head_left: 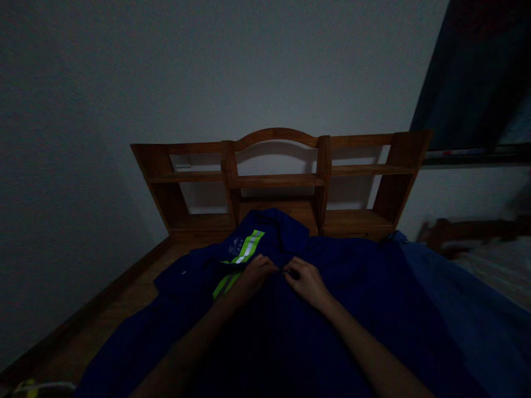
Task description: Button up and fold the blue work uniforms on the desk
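Note:
A dark blue work jacket [348, 265] with a collar and a yellow-green and silver reflective stripe [249, 247] lies spread out before me. Just below its collar, near the front middle, my left hand [259, 272] pinches the cloth with thumb and forefinger. Close on the other side, my right hand [306, 280] is also closed, its fingertips pinching the jacket's front. A small gap separates the two sets of fingertips. Dim light hides whether a button or only fabric is between them. Pale printing shows on the chest beside the stripe.
Behind the jacket stands a wooden shelf unit [274, 181] with an arched top, against a pale wall [265, 66]. Lighter blue cloth [464, 309] lies at the right. A dark window [473, 88] is at upper right. A yellow and white object [37, 387] shows at lower left.

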`<state>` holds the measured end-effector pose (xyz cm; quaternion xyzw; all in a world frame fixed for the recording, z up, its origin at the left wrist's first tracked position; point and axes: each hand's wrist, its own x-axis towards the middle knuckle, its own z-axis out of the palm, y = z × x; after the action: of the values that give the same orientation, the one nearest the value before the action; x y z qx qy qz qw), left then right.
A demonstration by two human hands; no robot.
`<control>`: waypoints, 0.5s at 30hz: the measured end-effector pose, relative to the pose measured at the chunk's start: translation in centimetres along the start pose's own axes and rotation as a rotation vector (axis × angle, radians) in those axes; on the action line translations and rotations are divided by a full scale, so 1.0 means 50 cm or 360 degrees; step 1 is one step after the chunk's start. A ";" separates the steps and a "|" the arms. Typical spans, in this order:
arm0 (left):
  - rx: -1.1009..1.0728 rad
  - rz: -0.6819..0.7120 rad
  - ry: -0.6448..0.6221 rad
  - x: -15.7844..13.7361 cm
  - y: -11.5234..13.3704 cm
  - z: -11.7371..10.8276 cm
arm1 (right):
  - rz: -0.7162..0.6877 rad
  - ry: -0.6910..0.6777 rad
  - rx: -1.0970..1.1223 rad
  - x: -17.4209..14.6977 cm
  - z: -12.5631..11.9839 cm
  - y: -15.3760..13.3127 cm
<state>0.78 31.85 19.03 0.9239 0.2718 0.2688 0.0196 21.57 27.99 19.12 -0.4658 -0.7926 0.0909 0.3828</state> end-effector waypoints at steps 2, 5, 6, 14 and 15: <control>-0.0025 0.0023 0.0010 -0.002 -0.004 0.003 | -0.0023 -0.0010 0.0013 0.000 0.002 0.003; 0.0022 0.0017 -0.0029 -0.004 0.000 0.002 | -0.0050 -0.0029 0.0035 -0.001 0.004 0.002; 0.0051 0.0012 -0.0052 -0.004 0.003 0.001 | -0.0057 -0.0034 0.0041 -0.001 0.004 0.001; 0.0318 -0.0010 -0.0038 -0.006 0.005 0.006 | -0.0036 -0.0068 0.0065 -0.003 0.002 -0.003; 0.0329 -0.0015 -0.0035 -0.006 0.004 0.007 | -0.0038 -0.0072 0.0063 -0.003 0.002 -0.003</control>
<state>0.84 31.57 18.62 0.9226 0.3022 0.2290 -0.0716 21.45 27.81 19.03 -0.4466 -0.8045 0.1126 0.3750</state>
